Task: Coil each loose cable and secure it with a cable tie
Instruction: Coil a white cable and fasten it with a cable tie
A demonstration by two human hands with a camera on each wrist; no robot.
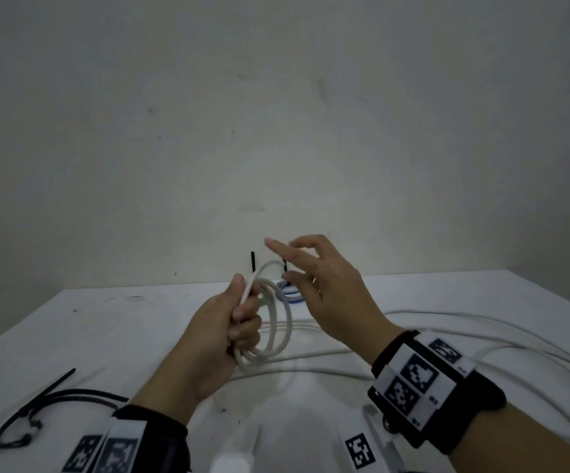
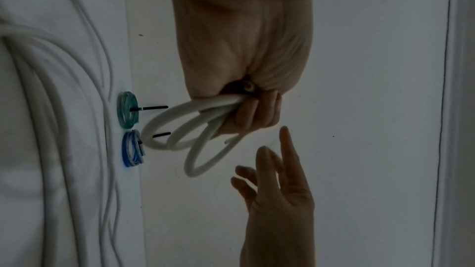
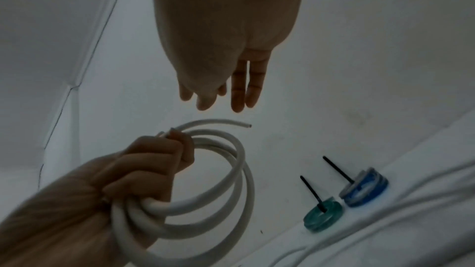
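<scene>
My left hand (image 1: pixel 239 319) grips a white cable coil (image 1: pixel 288 322) of about three loops, held upright above the table. In the left wrist view the fist (image 2: pixel 246 109) closes round the gathered strands and the loops (image 2: pixel 189 166) hang out to the side. The cable's short free end (image 3: pixel 246 125) sticks out from the top of the coil (image 3: pixel 240 149). My right hand (image 1: pixel 297 264) hovers just right of and above the coil, fingers (image 3: pixel 237 90) straight and spread, holding nothing. Several black cable ties (image 1: pixel 51 387) lie on the table at the front left.
A green coil (image 3: pixel 323 213) and a blue coil (image 3: pixel 365 188), each with a black tie tail standing up, sit at the table's far edge by the wall. Long loose white cables (image 1: pixel 454 315) run across the right side of the white table (image 1: pixel 140 336).
</scene>
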